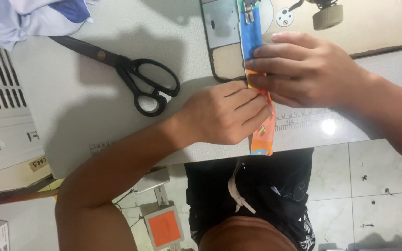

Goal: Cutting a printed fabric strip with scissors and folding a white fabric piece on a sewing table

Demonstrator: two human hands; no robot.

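Two bare hands pin a narrow strip of orange and blue printed fabric [261, 135] at centre frame, its lower end hanging just over the pale worktop [80, 116] edge. The left hand [224, 114] presses it with fingers curled close together; the right hand [303, 69] lies flat across it, fingers extended and near together. Judged from the frame, keeping the folded edges aligned and the strip straight toward the metal presser foot [249, 9] at top centre matters most. Black-handled steel scissors [131, 72] lie closed at upper left, beside crumpled pale cloth [24, 16].
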